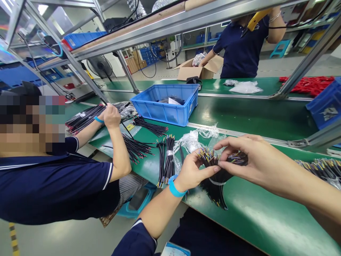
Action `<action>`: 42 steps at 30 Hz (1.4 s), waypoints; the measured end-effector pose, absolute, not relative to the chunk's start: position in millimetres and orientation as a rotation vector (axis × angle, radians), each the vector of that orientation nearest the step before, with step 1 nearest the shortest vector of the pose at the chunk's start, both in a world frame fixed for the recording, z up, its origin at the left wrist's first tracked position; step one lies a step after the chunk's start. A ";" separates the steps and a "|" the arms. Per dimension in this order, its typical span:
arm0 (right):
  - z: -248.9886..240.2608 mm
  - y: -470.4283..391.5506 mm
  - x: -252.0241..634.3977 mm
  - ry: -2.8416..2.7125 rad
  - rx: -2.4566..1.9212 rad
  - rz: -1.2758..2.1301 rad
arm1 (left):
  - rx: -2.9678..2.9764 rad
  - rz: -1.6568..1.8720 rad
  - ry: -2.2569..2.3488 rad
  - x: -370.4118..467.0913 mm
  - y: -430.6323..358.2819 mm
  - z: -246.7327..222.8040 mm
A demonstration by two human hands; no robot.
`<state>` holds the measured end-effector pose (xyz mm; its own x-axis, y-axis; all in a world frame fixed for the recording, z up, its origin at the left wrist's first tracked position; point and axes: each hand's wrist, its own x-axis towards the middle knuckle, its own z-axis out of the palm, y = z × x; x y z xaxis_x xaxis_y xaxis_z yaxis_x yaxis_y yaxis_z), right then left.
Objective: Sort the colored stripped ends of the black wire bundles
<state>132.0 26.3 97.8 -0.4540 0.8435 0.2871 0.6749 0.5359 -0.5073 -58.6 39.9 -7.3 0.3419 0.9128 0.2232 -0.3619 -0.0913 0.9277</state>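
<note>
A thick bundle of short black cables [213,192] with yellow and bluish wire ends is held over the green bench, with a pale band around it. My left hand [194,170], a blue strap on its wrist, is wrapped around the bundle near its upper end. From the right, my right hand [242,156] has thumb and fingers closed on the same cables; its palm hides part of them. Just left of my hands lie a tied cable bundle [168,160] and crumpled clear plastic [190,142].
A blue bin [162,113] stands behind. At left, a co-worker [66,181] raises a hand [111,115] holding a black cable, near loose cables [137,147]. More cables [319,169] lie at right. Another person [241,46] stands across the bench by a cardboard box [197,73].
</note>
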 end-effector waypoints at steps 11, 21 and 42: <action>99.1 25.5 131.5 -2.307 -1.244 0.295 | 1.239 1.167 0.537 -60.0 42.5 -9.8; 98.3 25.1 136.6 -2.332 -1.219 0.255 | 1.175 1.147 0.612 -53.4 42.5 0.5; 93.6 28.3 139.1 -2.329 -1.242 0.266 | 1.179 1.150 0.601 -54.0 41.3 -7.3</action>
<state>139.1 28.3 93.6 -0.4702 0.8211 0.3235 0.7269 0.5682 -0.3857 -54.0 41.3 -7.3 0.3524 0.9176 0.1839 -0.3727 -0.0427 0.9270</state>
